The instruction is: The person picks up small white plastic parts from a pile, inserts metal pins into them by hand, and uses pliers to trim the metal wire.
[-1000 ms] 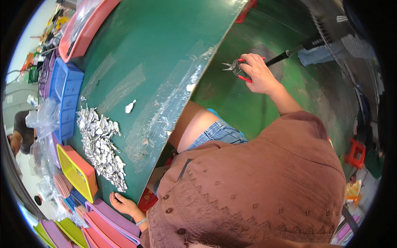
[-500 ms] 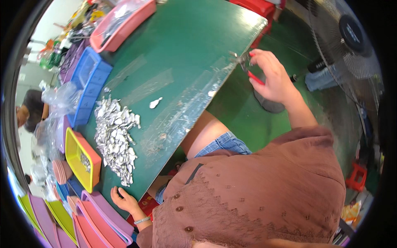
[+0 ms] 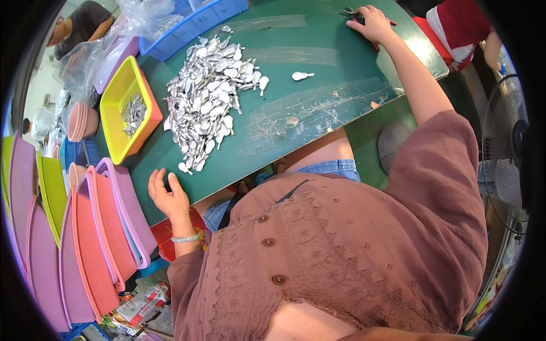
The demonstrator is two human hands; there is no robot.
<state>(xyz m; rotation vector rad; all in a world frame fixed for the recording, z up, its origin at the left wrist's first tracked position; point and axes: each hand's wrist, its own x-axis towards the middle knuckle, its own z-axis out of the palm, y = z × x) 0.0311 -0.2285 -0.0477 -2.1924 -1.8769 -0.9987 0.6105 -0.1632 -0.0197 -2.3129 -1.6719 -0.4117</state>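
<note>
At the far right of the green table (image 3: pixel 330 108), my right hand (image 3: pixel 372 25) is on a pair of pliers (image 3: pixel 348 12) with red handles. Its fingers bend over the handles, and the jaws point left. My left hand (image 3: pixel 170 196) rests at the table's near left edge with fingers apart and nothing in it. Just beyond it lies a big heap of small silvery metal pieces (image 3: pixel 207 96), flat and rounded with a short stem. One similar loose piece (image 3: pixel 302 75) lies by itself to the right of the heap.
Left of the heap stands a yellow basket (image 3: pixel 108 105) with some metal pieces inside. A blue bin (image 3: pixel 190 25) is behind, and nested pink and purple baskets (image 3: pixel 108 227) fill the lower left. A fan (image 3: pixel 503 153) stands at right. Two other people are partly visible at the far side.
My view has turned, so the table sits differently in the picture. My right hand has gone from beyond the table's edge to over the tabletop with the pliers. The left hand stays by the near edge.
</note>
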